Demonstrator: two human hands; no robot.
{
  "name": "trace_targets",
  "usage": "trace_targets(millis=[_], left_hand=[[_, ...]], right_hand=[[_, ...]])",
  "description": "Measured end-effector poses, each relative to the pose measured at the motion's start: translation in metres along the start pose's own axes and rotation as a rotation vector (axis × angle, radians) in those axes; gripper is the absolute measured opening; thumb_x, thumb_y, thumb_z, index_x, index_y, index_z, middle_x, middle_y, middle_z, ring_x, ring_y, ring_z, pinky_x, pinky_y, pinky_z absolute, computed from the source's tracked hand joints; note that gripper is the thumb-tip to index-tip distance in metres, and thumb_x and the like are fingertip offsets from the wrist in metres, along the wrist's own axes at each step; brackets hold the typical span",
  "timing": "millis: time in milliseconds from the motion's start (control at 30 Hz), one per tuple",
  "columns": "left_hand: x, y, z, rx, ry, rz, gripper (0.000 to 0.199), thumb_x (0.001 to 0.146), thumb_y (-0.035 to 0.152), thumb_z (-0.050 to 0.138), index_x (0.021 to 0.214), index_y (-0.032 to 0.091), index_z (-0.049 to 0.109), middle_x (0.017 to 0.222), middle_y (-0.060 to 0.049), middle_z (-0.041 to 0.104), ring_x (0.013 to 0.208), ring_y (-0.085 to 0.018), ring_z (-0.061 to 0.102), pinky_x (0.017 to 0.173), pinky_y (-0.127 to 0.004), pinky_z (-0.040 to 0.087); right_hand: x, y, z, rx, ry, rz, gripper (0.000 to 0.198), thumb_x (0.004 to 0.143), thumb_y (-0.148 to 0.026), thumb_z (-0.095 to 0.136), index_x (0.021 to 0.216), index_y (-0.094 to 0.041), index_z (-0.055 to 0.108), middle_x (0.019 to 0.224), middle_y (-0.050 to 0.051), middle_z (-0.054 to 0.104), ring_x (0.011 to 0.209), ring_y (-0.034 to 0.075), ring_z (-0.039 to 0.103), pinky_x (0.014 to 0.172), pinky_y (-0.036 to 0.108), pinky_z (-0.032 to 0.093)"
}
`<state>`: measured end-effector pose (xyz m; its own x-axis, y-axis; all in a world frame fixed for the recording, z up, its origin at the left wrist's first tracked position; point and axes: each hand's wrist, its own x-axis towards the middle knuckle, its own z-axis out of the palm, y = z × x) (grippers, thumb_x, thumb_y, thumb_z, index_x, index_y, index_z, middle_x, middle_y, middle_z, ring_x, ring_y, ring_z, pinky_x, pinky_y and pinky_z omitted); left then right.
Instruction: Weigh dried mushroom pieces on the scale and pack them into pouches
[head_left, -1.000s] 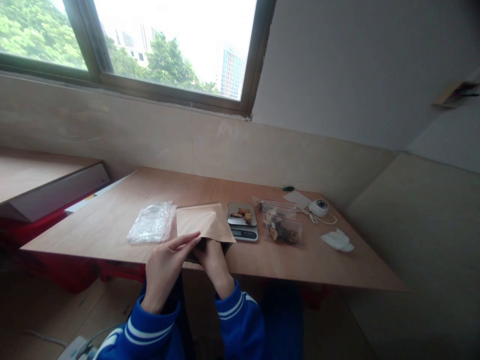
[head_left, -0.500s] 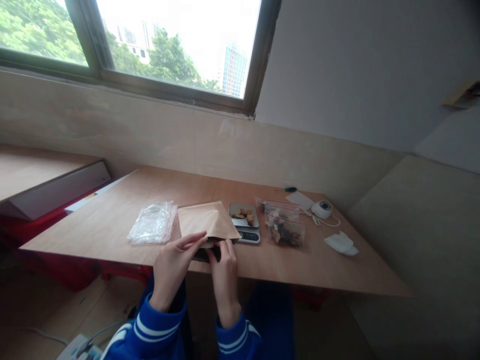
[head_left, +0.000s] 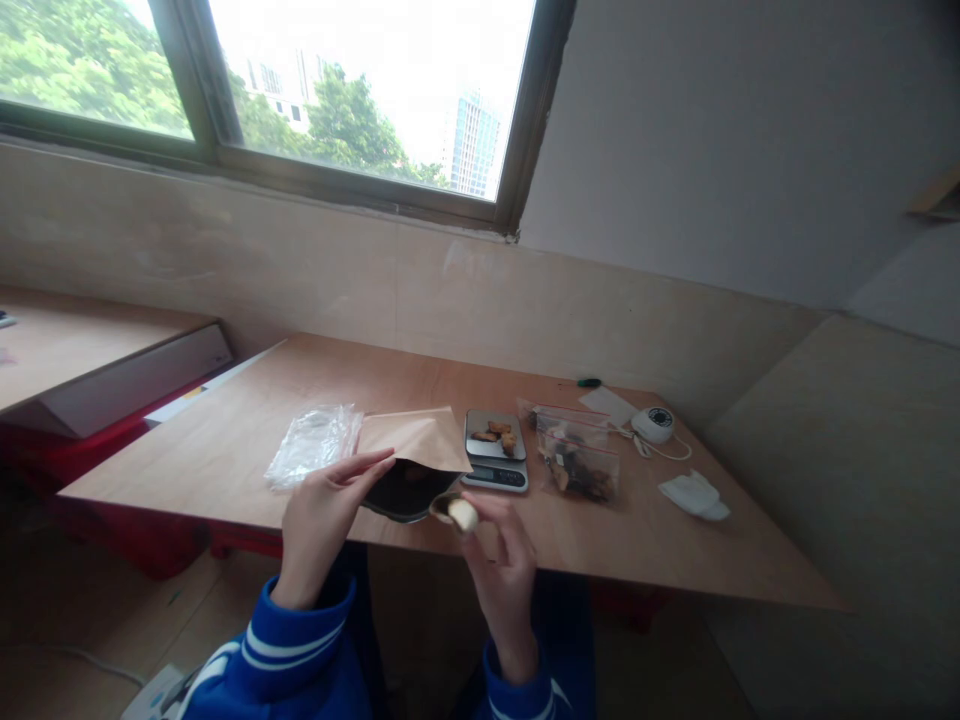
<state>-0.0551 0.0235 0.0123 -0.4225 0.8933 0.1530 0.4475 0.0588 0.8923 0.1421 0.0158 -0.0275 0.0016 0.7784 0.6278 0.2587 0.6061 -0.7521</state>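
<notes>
Pinched at its edge by my left hand [head_left: 322,515], a brown kraft paper bag [head_left: 412,435] gapes towards me, showing its dark inside. My right hand [head_left: 504,560] is closed on what looks like a dried mushroom [head_left: 457,511], with a pale stubby stem and a brown rim, just right of the bag's mouth. Beyond that hand stands a small kitchen scale [head_left: 499,478]. Several brown dried pieces [head_left: 507,443] lie on its plate.
Clear plastic bags [head_left: 315,445] lie left of the paper bag. Zip bags of dark dried pieces [head_left: 574,468] are right of the scale. Further right are a white dome camera [head_left: 652,424] with its cable and a crumpled white cloth or tissue [head_left: 694,495]. The table's front edge is near my wrists.
My right hand has drawn out from the bag's mouth to the right, now showing the mushroom in its fingers. The bag's mouth is wider, and my left hand has shifted slightly left.
</notes>
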Motion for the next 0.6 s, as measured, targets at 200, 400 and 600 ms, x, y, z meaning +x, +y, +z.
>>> trace_targets(millis=[200, 400, 600], left_hand=[[-0.001, -0.012, -0.005, -0.022, 0.001, -0.021, 0.04, 0.066, 0.059, 0.067, 0.091, 0.029, 0.076, 0.092, 0.0, 0.076, 0.095, -0.026, 0.069, 0.084, -0.031, 0.051], [-0.005, -0.014, -0.008, -0.017, -0.047, -0.029, 0.04, 0.066, 0.059, 0.068, 0.09, 0.029, 0.076, 0.092, 0.0, 0.076, 0.096, -0.027, 0.068, 0.087, -0.034, 0.05], [-0.007, -0.012, -0.008, -0.008, -0.046, -0.033, 0.041, 0.067, 0.061, 0.066, 0.091, 0.029, 0.076, 0.091, -0.001, 0.076, 0.096, -0.028, 0.068, 0.087, -0.034, 0.049]], right_hand=[[0.035, 0.065, -0.022, -0.394, 0.217, 0.091, 0.027, 0.088, -0.037, 0.055, 0.101, -0.016, 0.065, 0.093, 0.008, 0.063, 0.08, 0.02, 0.059, 0.077, 0.035, 0.049], [0.077, 0.113, -0.012, -0.999, -0.046, 0.098, 0.012, 0.083, -0.025, 0.062, 0.089, -0.015, 0.065, 0.109, 0.014, 0.059, 0.102, 0.028, 0.053, 0.087, 0.039, 0.041], [0.079, 0.116, 0.001, -1.078, -0.171, 0.123, 0.024, 0.081, -0.026, 0.065, 0.103, -0.016, 0.062, 0.123, 0.017, 0.054, 0.107, 0.031, 0.051, 0.087, 0.043, 0.042]])
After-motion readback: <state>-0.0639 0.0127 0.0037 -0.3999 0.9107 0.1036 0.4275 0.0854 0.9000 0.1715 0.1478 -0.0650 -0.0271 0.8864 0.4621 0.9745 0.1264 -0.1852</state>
